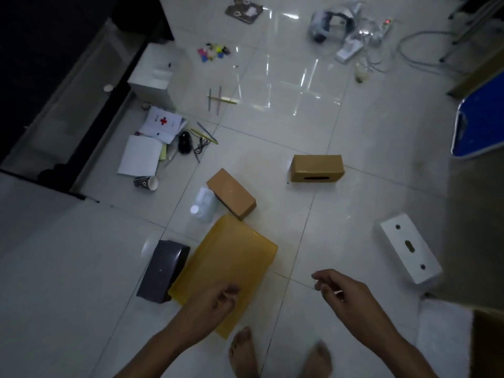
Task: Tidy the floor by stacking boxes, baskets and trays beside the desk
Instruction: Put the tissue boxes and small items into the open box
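Five containers lie loose on the tiled floor, none stacked yet as far as I can judge. Largest is the yellow tray, flat and near me, just left of centre; I read it as the natural base for a pile because it is the widest. Touching its left edge is the dark box, and at its far corner sits the plain brown box, angled, with a clear plastic bottle tucked against its left side. Further right, well apart, the brown tissue box lies with its slot facing me. Near right, the white box lies with its slotted face up.

My left hand hangs over the near end of the tray with its fingers loosely curled, holding nothing. My right hand hovers over bare tile to the tray's right, fingers relaxed and also without a load. Both look poised to take the tray by its edges.

Smaller clutter, papers and pencils, lies far left by the dark desk.
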Motion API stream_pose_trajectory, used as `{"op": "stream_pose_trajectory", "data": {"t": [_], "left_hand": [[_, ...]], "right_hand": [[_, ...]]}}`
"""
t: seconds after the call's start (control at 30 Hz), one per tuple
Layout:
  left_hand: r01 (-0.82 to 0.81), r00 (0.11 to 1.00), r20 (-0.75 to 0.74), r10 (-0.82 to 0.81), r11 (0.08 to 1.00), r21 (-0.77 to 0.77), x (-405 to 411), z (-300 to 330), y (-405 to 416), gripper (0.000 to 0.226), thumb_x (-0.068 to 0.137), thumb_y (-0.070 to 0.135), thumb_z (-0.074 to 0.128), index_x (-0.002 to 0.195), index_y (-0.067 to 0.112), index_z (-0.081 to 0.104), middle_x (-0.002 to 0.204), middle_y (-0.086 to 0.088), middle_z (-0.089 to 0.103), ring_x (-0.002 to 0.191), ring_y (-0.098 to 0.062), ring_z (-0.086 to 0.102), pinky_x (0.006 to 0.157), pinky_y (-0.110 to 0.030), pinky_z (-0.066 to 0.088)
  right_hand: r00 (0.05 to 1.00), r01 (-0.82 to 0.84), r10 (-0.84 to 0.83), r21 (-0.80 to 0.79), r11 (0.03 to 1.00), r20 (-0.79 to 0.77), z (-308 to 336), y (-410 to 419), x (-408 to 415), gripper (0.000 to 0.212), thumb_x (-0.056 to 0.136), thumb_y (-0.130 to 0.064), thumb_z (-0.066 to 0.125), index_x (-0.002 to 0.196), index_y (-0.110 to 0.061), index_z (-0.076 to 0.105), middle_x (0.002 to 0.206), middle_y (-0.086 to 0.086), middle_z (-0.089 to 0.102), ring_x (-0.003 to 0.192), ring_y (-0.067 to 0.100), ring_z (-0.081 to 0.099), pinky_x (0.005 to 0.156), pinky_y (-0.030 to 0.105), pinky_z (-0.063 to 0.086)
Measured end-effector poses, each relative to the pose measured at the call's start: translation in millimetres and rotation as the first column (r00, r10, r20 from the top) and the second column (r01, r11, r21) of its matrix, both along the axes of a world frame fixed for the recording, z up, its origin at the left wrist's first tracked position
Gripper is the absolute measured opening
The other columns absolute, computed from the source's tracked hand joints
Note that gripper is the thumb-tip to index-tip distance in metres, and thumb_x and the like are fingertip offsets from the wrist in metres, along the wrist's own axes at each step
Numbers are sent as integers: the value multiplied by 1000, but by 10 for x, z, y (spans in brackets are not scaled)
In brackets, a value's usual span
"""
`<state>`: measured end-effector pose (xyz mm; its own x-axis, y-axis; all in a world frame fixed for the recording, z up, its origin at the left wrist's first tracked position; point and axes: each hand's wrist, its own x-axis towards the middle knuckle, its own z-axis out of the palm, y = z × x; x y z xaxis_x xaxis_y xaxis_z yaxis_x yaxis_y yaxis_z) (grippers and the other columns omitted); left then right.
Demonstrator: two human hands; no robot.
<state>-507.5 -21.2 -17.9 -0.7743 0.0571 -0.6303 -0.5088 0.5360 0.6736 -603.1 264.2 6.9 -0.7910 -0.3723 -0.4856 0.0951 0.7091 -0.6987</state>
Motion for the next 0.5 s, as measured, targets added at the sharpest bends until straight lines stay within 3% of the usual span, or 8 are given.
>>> {"op": "stream_pose_trajectory", "data": {"t": [0.33, 0.5], "left_hand": [[-169, 985, -14, 170, 985, 20, -794, -115, -116, 22, 98, 30, 49, 117, 32, 59, 114, 21, 61, 103, 7, 56, 88, -16, 49], [-233, 972, -10, 233, 972, -8, -1476, -322, 107, 19, 97, 31, 51, 113, 34, 60, 111, 23, 61, 100, 7, 57, 85, -14, 48]], "right_hand": [[992, -115, 112, 44, 992, 49, -86, -141, -1112, 23, 96, -16, 54, 103, -37, 61, 94, -19, 68, 91, -11, 60, 74, 5, 46], [991, -99, 93, 53, 994, 96, -346, 19, -1904, 26, 95, -17, 55, 98, -43, 59, 92, -18, 69, 90, -7, 62, 77, 13, 50]]}}
